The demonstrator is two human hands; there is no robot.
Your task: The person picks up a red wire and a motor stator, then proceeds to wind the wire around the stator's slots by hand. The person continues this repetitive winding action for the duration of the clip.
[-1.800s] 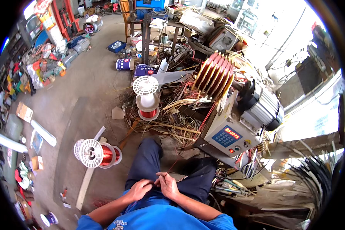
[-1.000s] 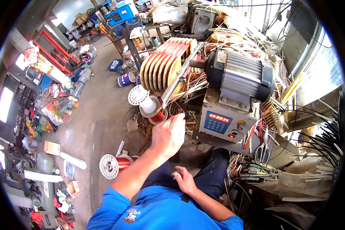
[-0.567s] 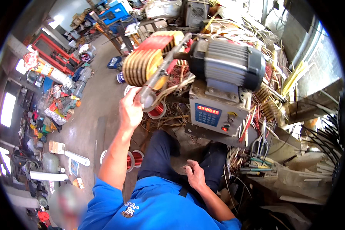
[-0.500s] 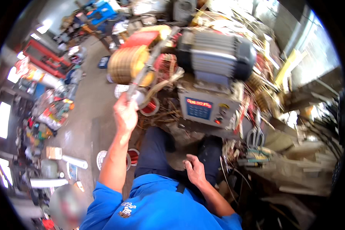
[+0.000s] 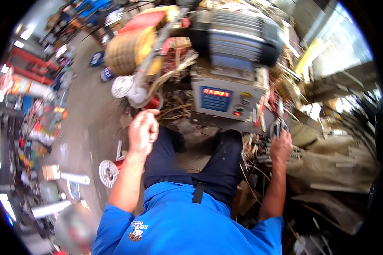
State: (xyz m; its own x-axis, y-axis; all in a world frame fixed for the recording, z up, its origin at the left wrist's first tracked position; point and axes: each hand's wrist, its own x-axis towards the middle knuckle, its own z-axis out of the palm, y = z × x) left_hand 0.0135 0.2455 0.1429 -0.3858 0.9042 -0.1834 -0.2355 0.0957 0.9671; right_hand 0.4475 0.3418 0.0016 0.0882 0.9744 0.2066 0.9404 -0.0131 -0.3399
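My left hand [image 5: 144, 132], fingers curled closed, is just below a spool of red wire [image 5: 155, 102]; whatever it may hold is too small to make out. Ahead of it a metal bar [image 5: 151, 63] slants up beside a large yellow-brown wound coil former [image 5: 130, 49] with a red strip. My right hand [image 5: 281, 145] is closed at the handles of a pair of scissors [image 5: 279, 124], at the right end of the bench. Between the hands stands a winding machine: a grey control box [image 5: 225, 95] with a lit red display, and a ribbed motor [image 5: 238, 40] above it.
A white-flanged spool [image 5: 109, 173] stands on the floor by my left forearm. Wire scraps and straw-like strips [image 5: 174, 104] lie around the machine. Clutter [image 5: 38, 123] lines the far left, with a red metal frame [image 5: 32, 63]. Sheets and offcuts [image 5: 332, 165] are piled at the right.
My left hand has come off the metal bar and drawn down toward me. My right hand has moved from my lap out to the scissors. The view has shifted slightly.
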